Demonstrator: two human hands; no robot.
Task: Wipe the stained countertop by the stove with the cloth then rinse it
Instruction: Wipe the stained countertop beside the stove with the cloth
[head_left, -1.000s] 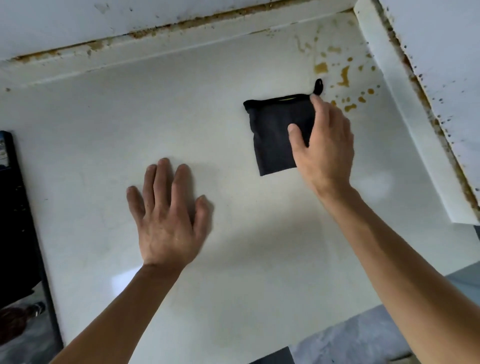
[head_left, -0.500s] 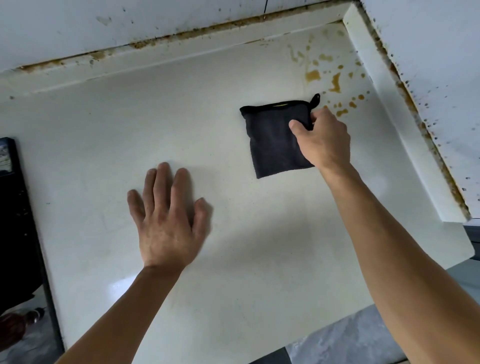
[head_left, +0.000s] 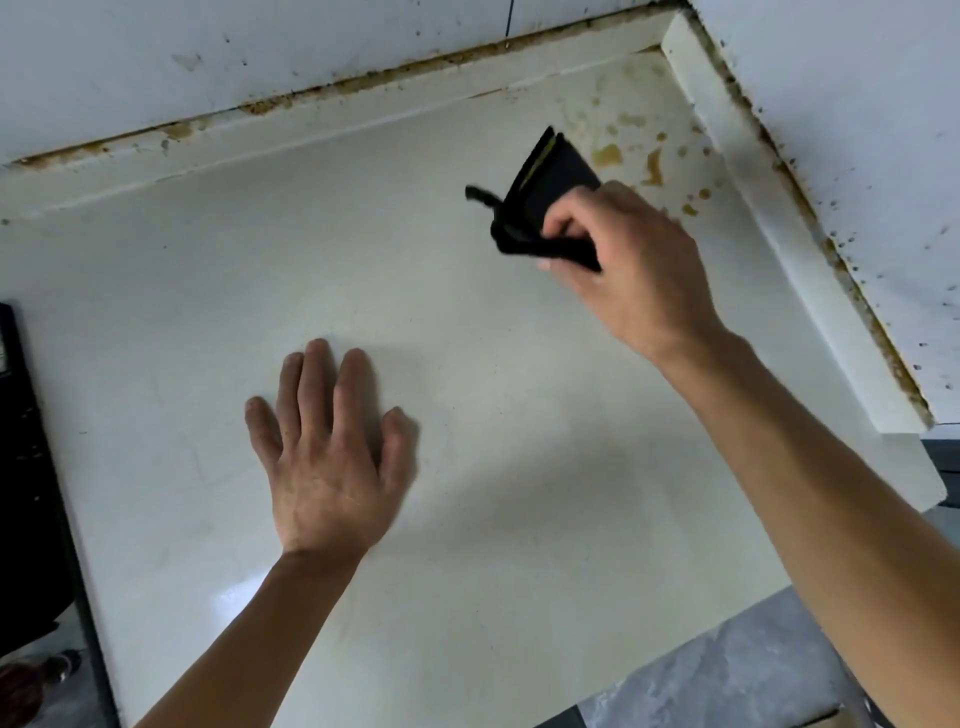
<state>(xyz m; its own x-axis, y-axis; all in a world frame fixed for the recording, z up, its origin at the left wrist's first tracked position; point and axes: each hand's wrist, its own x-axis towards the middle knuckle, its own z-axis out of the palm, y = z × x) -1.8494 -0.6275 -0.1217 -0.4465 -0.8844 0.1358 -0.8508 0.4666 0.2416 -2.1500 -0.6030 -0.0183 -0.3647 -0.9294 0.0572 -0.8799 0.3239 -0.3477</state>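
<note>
Right hand (head_left: 631, 270) clenched on the cloth (head_left: 540, 208): fingers curled round its lower edge, thumb under, knuckles toward camera. Cloth is black, bunched and folded, with a thin yellow-green line along one fold; a small loop (head_left: 480, 196) sticks out on its left side. Most of the cloth stands up out of the fist, tilted toward the back corner; whether any part of it touches the counter (head_left: 519, 441) cannot be told. It sits just left of the stains (head_left: 652, 169), brown-orange spots and streaks scattered over the far right corner of the counter, nearest ones just beside the knuckles. Left hand (head_left: 330, 457) flat, palm down, fingers straight and slightly spread, resting on the counter well apart from the cloth, holding nothing. Counter is pale cream, glossy, with a raised lip (head_left: 779, 223) along back and right sides; brown grime lines the seam where the lip meets the white walls (head_left: 857, 104), and dark specks dot the right wall. A black edge (head_left: 26, 467), likely the stove, borders the counter on the left. Grey floor (head_left: 727, 675) shows lower right.
</note>
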